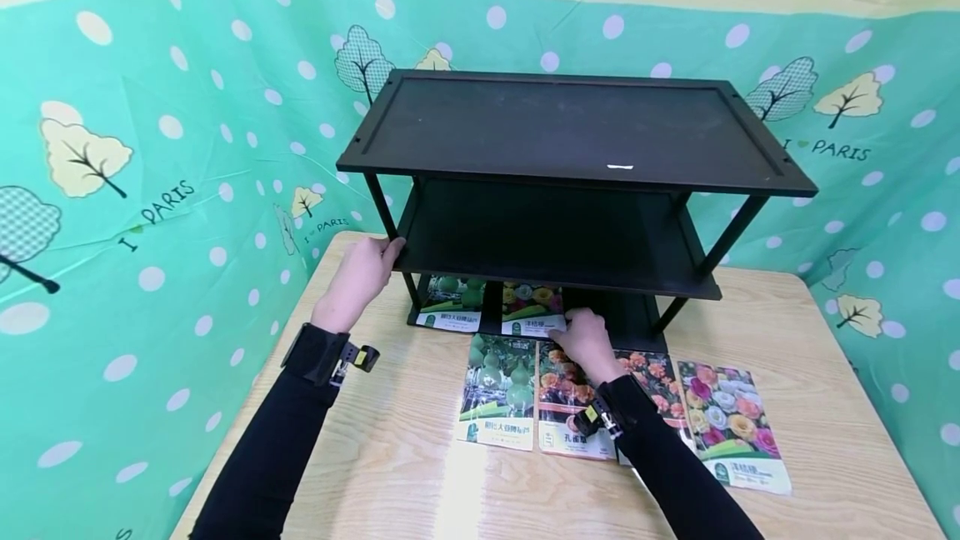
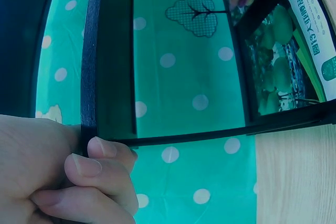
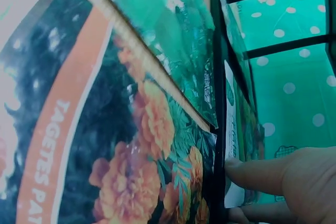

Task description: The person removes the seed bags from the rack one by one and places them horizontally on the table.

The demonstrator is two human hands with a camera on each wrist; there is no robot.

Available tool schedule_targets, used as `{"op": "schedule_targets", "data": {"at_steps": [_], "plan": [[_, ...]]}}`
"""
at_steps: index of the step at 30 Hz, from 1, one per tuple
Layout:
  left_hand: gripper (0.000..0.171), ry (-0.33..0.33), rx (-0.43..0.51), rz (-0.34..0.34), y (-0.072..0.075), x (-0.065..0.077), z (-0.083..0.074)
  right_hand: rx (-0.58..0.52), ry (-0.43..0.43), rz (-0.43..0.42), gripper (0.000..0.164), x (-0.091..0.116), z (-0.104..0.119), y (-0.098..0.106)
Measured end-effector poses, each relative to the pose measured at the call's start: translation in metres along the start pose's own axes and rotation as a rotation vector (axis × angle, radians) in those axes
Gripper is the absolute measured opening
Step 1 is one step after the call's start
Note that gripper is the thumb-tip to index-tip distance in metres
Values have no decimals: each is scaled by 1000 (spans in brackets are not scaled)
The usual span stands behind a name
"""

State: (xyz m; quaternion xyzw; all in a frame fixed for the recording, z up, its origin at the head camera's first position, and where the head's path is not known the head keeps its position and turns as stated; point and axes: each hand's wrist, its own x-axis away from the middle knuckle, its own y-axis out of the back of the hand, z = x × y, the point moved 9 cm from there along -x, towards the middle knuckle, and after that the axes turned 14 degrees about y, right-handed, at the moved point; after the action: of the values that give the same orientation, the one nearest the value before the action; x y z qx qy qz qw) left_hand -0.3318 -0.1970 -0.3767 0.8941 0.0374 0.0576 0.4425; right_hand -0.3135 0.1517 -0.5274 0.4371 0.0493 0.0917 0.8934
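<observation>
A black three-tier shelf rack [image 1: 555, 227] stands on the table. My left hand [image 1: 363, 277] grips the left front corner of its middle tier, with curled fingers showing in the left wrist view. On the bottom tier lie two seed packets: a green gourd packet [image 1: 452, 303] at the left and a mixed-flower packet [image 1: 532, 309] beside it. My right hand [image 1: 588, 344] holds the flower packet's lower right corner, thumb on its white strip in the right wrist view; the other fingers are partly hidden.
In front of the rack lie a gourd packet [image 1: 498, 392], an orange marigold packet [image 1: 566, 402], another orange-flower packet [image 1: 654, 382] partly under my right arm, and a mixed-flower packet [image 1: 733, 427]. A patterned green cloth [image 1: 202, 273] surrounds the wooden table [image 1: 375, 457].
</observation>
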Motion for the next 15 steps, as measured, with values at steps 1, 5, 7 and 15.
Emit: {"op": "schedule_targets", "data": {"at_steps": [1, 5, 7, 15], "plan": [[48, 1, 0, 1, 0, 0, 0, -5, -2, -13, 33, 0, -1, 1], [49, 2, -7, -3, 0, 0, 0, -31, -15, -59, 29, 0, -7, 6], [49, 0, -12, -8, 0, 0, 0, -51, -36, -68, 28, 0, -11, 6], [47, -2, -25, -24, 1, 0, -1, -117, -93, -79, 27, 3, -17, 9]]}}
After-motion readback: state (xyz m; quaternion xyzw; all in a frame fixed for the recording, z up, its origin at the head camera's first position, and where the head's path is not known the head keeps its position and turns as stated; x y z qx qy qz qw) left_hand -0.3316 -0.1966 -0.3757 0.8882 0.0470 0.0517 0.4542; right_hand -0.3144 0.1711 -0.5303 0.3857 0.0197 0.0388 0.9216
